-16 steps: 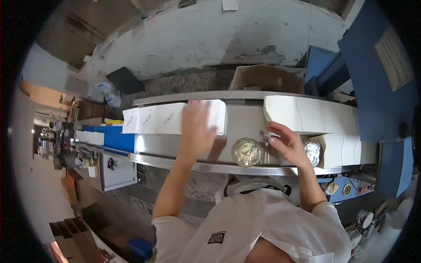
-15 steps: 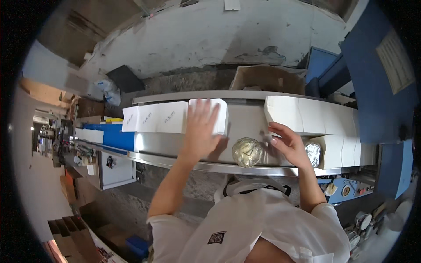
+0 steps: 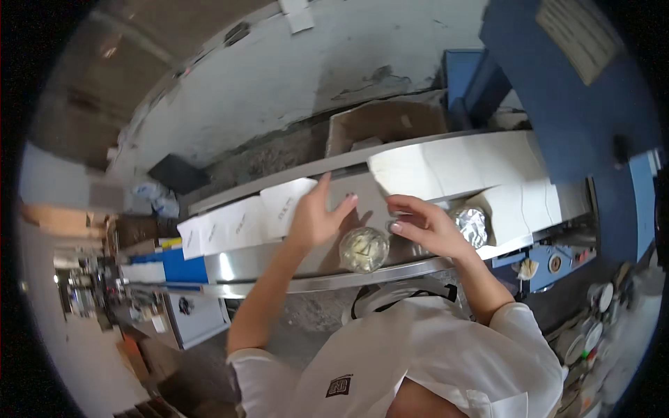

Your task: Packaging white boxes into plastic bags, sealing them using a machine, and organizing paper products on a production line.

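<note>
My left hand (image 3: pixel 315 221) is at the right end of a row of white paper packets (image 3: pixel 240 226) with dark marks on top. Its thumb and forefinger are spread and hold nothing; the other fingers partly hide the last packet. My right hand (image 3: pixel 433 228) hovers over the metal conveyor-like table (image 3: pixel 237 268), fingers curved, with a gap between thumb and forefinger. Between the hands sits a round clear container (image 3: pixel 364 249) with pale yellowish contents. Just beyond my right wrist stands a round, shiny silver object (image 3: pixel 472 226), like crumpled foil.
Long rows of cream-white paper stacks (image 3: pixel 460 164) lie on the table at right, beside a tall blue machine (image 3: pixel 568 104). Behind the table's rail stands an open cardboard box (image 3: pixel 387 125). A blue belt (image 3: pixel 185 263) continues at left. The metal front edge (image 3: pixel 313 284) runs before me.
The view has turned and shifted. My left hand has come off the top of the last white packet, which now sits closer against the row. My right hand remains near the clear container.
</note>
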A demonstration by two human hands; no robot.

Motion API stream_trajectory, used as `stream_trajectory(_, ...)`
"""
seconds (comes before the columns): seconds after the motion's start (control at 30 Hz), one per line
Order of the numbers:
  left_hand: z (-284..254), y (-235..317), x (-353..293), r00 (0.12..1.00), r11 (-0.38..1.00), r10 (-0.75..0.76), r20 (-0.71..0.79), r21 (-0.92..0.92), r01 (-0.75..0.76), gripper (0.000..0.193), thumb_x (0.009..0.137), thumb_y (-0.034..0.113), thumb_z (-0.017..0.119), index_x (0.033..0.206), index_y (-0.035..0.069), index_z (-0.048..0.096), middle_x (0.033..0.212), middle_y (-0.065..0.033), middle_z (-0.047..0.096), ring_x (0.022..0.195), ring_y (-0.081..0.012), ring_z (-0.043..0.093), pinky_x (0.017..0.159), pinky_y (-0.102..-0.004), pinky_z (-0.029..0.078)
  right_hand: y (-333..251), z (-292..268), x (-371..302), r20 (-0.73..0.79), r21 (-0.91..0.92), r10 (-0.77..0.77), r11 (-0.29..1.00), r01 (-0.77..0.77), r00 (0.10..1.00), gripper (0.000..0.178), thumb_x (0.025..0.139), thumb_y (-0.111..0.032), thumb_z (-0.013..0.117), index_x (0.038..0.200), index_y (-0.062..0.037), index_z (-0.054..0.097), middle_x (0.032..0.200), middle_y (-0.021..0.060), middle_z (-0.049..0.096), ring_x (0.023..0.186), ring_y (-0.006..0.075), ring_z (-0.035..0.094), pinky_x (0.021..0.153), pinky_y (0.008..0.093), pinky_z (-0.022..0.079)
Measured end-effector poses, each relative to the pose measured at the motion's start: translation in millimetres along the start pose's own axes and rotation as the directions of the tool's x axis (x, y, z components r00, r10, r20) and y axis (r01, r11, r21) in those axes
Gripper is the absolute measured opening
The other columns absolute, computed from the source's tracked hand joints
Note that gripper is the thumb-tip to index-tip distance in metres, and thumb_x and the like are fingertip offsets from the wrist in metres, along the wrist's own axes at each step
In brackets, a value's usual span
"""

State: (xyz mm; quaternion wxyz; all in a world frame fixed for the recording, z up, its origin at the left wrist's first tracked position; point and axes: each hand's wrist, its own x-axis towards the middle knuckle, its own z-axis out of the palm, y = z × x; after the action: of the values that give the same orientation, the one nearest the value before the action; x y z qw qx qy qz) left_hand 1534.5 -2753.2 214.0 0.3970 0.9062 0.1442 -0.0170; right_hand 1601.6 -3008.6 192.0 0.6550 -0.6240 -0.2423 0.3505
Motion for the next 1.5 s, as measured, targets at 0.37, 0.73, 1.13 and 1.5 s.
stream_trajectory(0.37, 107, 100, 90, 0.988, 0.978, -0.146, 0.041, 0.153, 0.138, 0.106, 0.083, 0.049, 0.065, 0.146, -0.019, 0.014, 0.120, -0.0400, 0.057, 0.116, -0.0472, 0.057, 0.102, -0.0432, 0.044, -3, -61, -45, -0.070, 0.037, -0.013, 0.999, 0.016, 0.997, 0.052, 0.094, -0.018, 0.068, 0.139, -0.0006, 0.049, 0.136, 0.0102, 0.057, 0.126, 0.0188, 0.053, 0.105, 0.0340, 0.043)
stream_trajectory(0.73, 90, 56, 99, 0.980, 0.981, -0.196, -0.035, -0.001, 0.196, 0.085, 0.080, 0.029, 0.066, 0.144, -0.013, 0.029, 0.121, -0.0353, 0.060, 0.114, -0.0427, 0.060, 0.101, -0.0403, 0.045, 4, -64, -28, -0.138, 0.112, -0.068, 0.990, 0.084, 0.988, 0.050, 0.094, -0.012, 0.066, 0.139, 0.0003, 0.049, 0.132, 0.0103, 0.058, 0.124, 0.0177, 0.053, 0.101, 0.0313, 0.045)
stream_trajectory(1.13, -123, -128, -41, 0.951, 0.495, -0.232, -0.206, -0.866, -0.067, 0.062, 0.078, 0.013, 0.054, 0.138, -0.002, 0.047, 0.128, -0.0152, 0.061, 0.114, -0.0261, 0.063, 0.099, -0.0357, 0.050, -4, -55, -16, -0.185, -0.023, -0.020, 1.000, 0.016, 0.983, 0.047, 0.094, -0.008, 0.063, 0.138, 0.0010, 0.050, 0.135, 0.0121, 0.057, 0.127, 0.0226, 0.054, 0.103, 0.0335, 0.044)
stream_trajectory(1.5, -124, -120, -61, 0.552, 0.968, -0.109, -0.827, -0.216, -0.132, 0.043, 0.094, 0.014, 0.059, 0.131, -0.006, 0.050, 0.113, -0.0162, 0.066, 0.106, -0.0194, 0.063, 0.096, -0.0319, 0.048, -2, -35, -17, -0.267, -0.155, -0.016, 0.988, -0.027, 0.964, 0.051, 0.091, -0.011, 0.067, 0.137, 0.0013, 0.050, 0.137, 0.0142, 0.056, 0.129, 0.0219, 0.051, 0.111, 0.0351, 0.036)
